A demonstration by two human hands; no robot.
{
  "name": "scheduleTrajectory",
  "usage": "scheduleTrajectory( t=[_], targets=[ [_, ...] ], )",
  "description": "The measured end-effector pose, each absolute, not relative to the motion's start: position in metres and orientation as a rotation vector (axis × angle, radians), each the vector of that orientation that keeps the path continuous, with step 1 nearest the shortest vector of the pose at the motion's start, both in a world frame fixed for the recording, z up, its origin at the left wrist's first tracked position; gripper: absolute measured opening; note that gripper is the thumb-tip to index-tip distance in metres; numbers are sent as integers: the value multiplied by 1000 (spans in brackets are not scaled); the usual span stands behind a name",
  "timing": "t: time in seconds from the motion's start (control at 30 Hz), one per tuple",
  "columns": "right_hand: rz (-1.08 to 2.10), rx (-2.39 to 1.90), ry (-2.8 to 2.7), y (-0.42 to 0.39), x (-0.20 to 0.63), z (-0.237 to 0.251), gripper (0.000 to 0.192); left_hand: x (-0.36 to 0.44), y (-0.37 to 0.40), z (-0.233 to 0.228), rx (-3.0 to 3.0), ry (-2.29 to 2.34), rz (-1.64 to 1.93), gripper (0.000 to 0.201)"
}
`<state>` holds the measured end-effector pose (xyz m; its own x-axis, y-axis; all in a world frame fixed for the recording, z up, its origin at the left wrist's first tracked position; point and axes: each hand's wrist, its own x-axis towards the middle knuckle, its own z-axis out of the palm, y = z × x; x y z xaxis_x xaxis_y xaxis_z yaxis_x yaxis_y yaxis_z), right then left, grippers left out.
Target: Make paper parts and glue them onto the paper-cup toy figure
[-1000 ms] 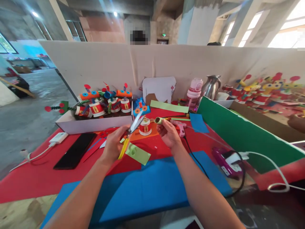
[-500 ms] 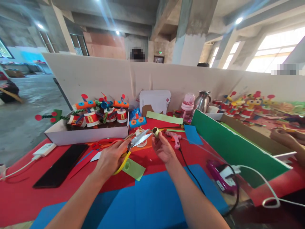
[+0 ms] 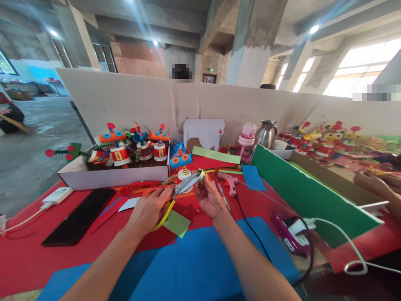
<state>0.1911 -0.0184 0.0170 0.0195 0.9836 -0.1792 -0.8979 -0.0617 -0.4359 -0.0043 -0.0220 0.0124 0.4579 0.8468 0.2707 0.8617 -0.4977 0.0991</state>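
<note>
Bright daylight – blown-out windows [image 3: 360,67] at right (ceiling flares) – edges warped.

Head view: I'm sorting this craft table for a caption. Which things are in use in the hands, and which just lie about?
In use:
left hand gripping yellow-handled scissors
right hand holding a small green paper roll at the blades

Lying about:
glue gun
black phone
box of finished toys
green paper piece
pink bottle

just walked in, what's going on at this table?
A person at a red-covered craft table holds yellow-handled scissors in the left hand, blades at a small green paper roll pinched in the right hand. A glue gun lies beyond; a box of finished paper-cup figures sits behind left.
</note>
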Motion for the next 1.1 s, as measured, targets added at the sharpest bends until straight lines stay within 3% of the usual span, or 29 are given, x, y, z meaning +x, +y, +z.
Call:
scheduleTrajectory(
  t=[1.1],
  targets=[
    [1454, -529, -256, -19, 184, 13, 8, -2, -23, 11, -2780, -1580, -403, 44]
  ],
)
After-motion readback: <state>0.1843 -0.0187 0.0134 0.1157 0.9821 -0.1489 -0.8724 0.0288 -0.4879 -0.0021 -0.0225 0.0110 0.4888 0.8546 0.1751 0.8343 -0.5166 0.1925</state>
